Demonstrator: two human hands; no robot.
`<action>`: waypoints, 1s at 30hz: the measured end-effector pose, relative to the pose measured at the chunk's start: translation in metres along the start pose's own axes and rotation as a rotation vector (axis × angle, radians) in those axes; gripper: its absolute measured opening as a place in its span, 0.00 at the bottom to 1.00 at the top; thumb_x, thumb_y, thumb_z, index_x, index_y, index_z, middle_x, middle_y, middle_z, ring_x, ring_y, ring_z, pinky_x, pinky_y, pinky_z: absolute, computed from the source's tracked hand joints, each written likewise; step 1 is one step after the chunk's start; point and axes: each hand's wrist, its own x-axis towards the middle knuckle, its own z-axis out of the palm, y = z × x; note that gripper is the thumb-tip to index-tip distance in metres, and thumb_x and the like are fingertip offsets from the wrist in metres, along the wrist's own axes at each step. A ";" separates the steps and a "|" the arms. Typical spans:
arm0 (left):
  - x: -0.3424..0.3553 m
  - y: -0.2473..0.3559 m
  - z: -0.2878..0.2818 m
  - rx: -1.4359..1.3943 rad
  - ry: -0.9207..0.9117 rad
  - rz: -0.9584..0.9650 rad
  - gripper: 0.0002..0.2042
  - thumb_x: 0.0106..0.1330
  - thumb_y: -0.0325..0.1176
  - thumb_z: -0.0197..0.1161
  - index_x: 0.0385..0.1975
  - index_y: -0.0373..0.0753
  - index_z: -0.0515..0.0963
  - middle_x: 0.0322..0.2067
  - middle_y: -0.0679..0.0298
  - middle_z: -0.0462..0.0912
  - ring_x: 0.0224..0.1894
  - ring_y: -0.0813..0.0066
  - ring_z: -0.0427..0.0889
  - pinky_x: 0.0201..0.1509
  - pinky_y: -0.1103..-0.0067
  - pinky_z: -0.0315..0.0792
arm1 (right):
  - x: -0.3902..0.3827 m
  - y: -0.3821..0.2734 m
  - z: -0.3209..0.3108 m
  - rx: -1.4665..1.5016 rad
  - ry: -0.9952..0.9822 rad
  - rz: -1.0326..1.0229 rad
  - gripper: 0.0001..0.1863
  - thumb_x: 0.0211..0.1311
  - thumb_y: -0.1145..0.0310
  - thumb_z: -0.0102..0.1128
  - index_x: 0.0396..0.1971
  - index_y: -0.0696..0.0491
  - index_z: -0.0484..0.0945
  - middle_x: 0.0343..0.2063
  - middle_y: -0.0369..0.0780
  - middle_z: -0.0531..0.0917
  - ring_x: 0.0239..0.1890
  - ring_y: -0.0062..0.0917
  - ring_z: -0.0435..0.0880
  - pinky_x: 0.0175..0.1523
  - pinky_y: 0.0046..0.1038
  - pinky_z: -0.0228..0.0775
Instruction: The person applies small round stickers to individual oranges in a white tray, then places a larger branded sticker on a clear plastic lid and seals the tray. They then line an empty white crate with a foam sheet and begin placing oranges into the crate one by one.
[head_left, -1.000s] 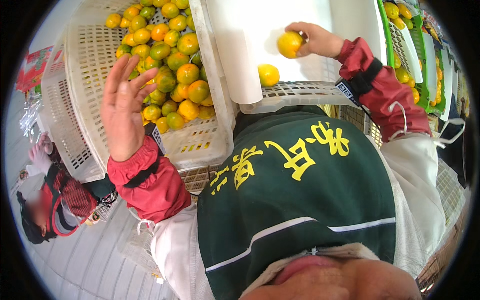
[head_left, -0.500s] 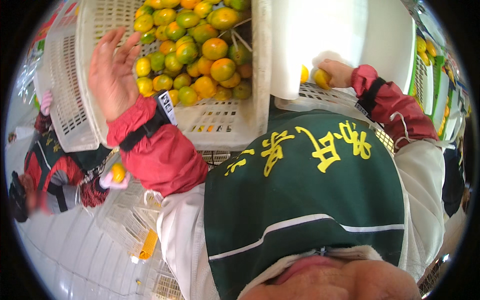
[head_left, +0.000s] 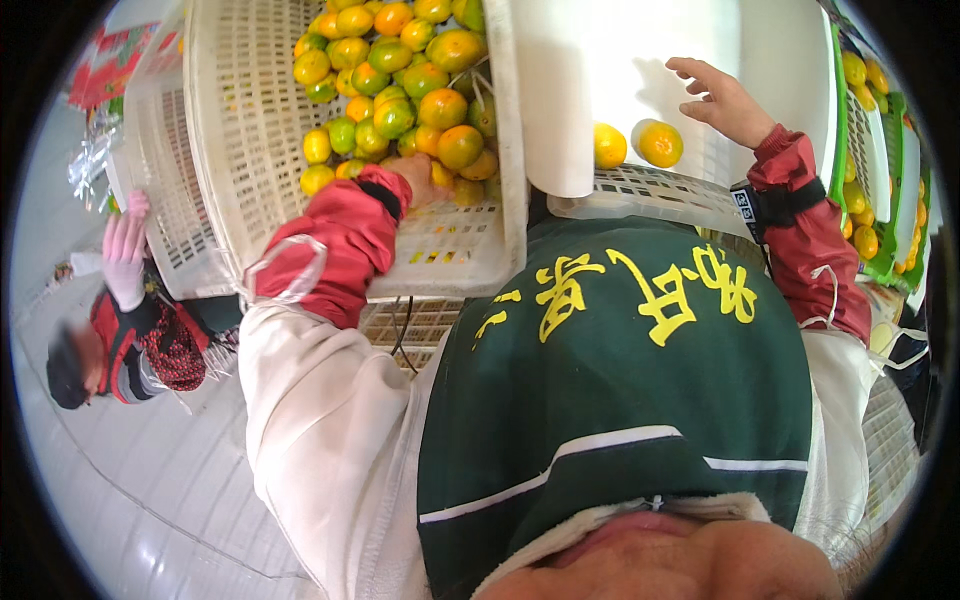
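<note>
Yellow, orange and green mandarins [head_left: 393, 118] fill much of the white crate [head_left: 255, 130]. My left hand [head_left: 418, 178] reaches in among them near the crate's near right part. Its fingers are hidden against the fruit, so I cannot tell whether it grips one. To the right, a second crate [head_left: 655, 190] is lined with white sheeting [head_left: 560, 110]. Two mandarins lie in it: an orange one [head_left: 609, 146] by the liner's fold and another [head_left: 660, 145] beside it. Above and right of them my right hand [head_left: 728, 100] is open, fingers apart, holding nothing.
Green crates [head_left: 880, 240] with more yellow and orange fruit stand at the far right. Another pale crate [head_left: 150, 150] stands beyond the left one. A co-worker with a pink-white glove [head_left: 125, 255] is at the far left, over the grey floor [head_left: 150, 480].
My left hand has gone from raised and open at the crate's left side down into the fruit. My right hand has let go of a mandarin in the lined crate and moved up and right.
</note>
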 end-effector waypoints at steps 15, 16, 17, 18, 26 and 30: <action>-0.098 -0.014 -0.107 -1.877 0.375 0.632 0.22 0.66 0.44 0.60 0.54 0.35 0.69 0.43 0.58 0.80 0.39 0.67 0.83 0.34 0.80 0.77 | -0.014 -0.069 -0.037 0.459 -0.004 -0.249 0.21 0.64 0.76 0.54 0.58 0.57 0.70 0.48 0.40 0.78 0.47 0.24 0.77 0.59 0.23 0.69; -0.106 -0.005 -0.113 -1.930 0.379 0.683 0.24 0.67 0.47 0.59 0.55 0.36 0.68 0.43 0.57 0.80 0.39 0.67 0.83 0.33 0.81 0.77 | -0.011 -0.084 -0.040 0.499 -0.015 -0.294 0.21 0.64 0.76 0.54 0.58 0.57 0.70 0.47 0.40 0.79 0.47 0.23 0.77 0.59 0.23 0.69; -0.112 0.004 -0.119 -1.972 0.373 0.762 0.26 0.68 0.50 0.57 0.56 0.36 0.68 0.44 0.57 0.79 0.39 0.67 0.82 0.32 0.82 0.77 | -0.007 -0.099 -0.042 0.538 -0.024 -0.339 0.21 0.64 0.76 0.53 0.58 0.57 0.70 0.47 0.40 0.79 0.47 0.23 0.77 0.59 0.23 0.69; -0.116 0.014 -0.123 -1.995 0.347 0.761 0.27 0.68 0.52 0.56 0.56 0.36 0.67 0.44 0.56 0.79 0.39 0.67 0.82 0.31 0.83 0.77 | -0.003 -0.114 -0.042 0.597 -0.024 -0.371 0.21 0.64 0.76 0.54 0.58 0.56 0.69 0.47 0.40 0.78 0.48 0.22 0.77 0.59 0.23 0.68; -0.124 0.093 -0.135 -1.641 0.353 0.667 0.36 0.66 0.68 0.41 0.49 0.36 0.73 0.31 0.58 0.82 0.22 0.76 0.79 0.23 0.84 0.70 | 0.038 -0.192 0.003 0.728 0.006 -0.551 0.30 0.62 0.74 0.60 0.63 0.53 0.62 0.46 0.39 0.75 0.48 0.22 0.75 0.56 0.25 0.69; -0.125 0.103 -0.134 -1.668 0.273 0.773 0.38 0.66 0.68 0.41 0.55 0.34 0.69 0.41 0.57 0.80 0.32 0.69 0.83 0.32 0.81 0.76 | 0.037 -0.183 0.007 0.789 0.114 -0.596 0.33 0.57 0.77 0.64 0.63 0.55 0.62 0.49 0.39 0.75 0.52 0.25 0.75 0.59 0.27 0.68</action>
